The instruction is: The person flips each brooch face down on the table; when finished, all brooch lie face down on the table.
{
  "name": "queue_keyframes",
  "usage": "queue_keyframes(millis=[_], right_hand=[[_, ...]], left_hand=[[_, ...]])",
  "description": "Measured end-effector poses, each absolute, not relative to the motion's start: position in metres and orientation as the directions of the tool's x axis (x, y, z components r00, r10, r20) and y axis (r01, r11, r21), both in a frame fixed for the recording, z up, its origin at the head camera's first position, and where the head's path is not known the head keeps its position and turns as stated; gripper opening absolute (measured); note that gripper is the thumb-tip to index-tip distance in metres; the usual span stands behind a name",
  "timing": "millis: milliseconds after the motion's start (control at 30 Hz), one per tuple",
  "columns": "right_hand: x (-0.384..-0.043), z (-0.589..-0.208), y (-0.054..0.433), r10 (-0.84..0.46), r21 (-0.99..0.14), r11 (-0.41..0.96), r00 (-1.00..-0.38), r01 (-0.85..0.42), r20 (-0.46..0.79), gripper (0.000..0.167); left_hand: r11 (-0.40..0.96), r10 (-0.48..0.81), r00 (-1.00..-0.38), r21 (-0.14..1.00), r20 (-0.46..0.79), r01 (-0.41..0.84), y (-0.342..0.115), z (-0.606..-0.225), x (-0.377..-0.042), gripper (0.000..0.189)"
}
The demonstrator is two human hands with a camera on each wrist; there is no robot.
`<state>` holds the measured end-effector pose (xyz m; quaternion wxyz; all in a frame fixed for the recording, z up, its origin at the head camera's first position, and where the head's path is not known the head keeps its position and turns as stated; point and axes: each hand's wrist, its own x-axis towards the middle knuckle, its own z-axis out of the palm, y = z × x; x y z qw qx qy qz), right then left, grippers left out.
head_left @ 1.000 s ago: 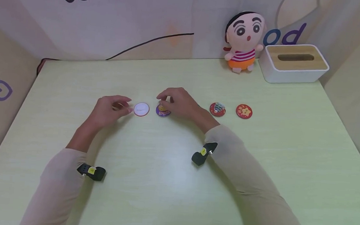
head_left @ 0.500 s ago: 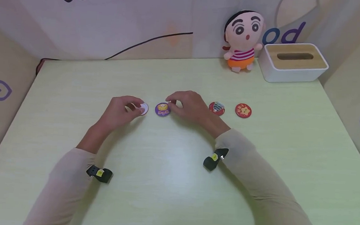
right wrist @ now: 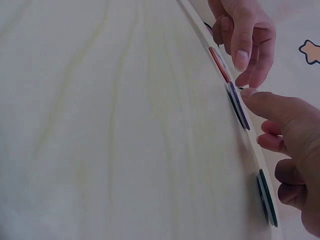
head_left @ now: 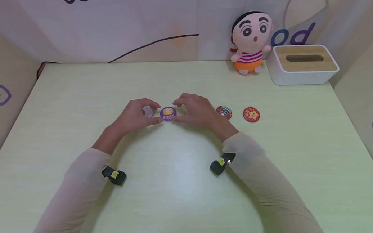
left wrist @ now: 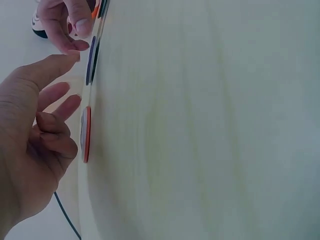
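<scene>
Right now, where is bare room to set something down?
The table is bare at front middle, between both sleeves, and at the rear, left of the plush doll. Crowded: around the purple disc, between left hand and right hand, with the white disc beside it.

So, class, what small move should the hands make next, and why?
Probably pinch the purple badge by its rim: the left hand and right hand flank it closely, yet neither appears to grip it.
</scene>
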<state>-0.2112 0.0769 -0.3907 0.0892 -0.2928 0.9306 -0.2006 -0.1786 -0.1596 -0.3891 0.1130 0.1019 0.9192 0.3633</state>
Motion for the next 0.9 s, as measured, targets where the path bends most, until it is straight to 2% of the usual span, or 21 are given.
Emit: queue_keyframes(millis=[400,900], right_hand=[[-0.215,-0.388,0.067,-0.576,-0.439,0.761,-0.81,-0.478,-0.115,0.061],[-0.217,-0.387,0.063,-0.566,-0.494,0.757,-0.807,-0.428,-0.168,0.054]], left_hand=[[0.735,0.299,-0.938,0.669,-0.177,0.108,-0.146,-0.39,-0.189,0.048],[0.779,0.323,-0.932,0.605,-0.164,0.164,-0.138,-0.386,-0.19,0.045]])
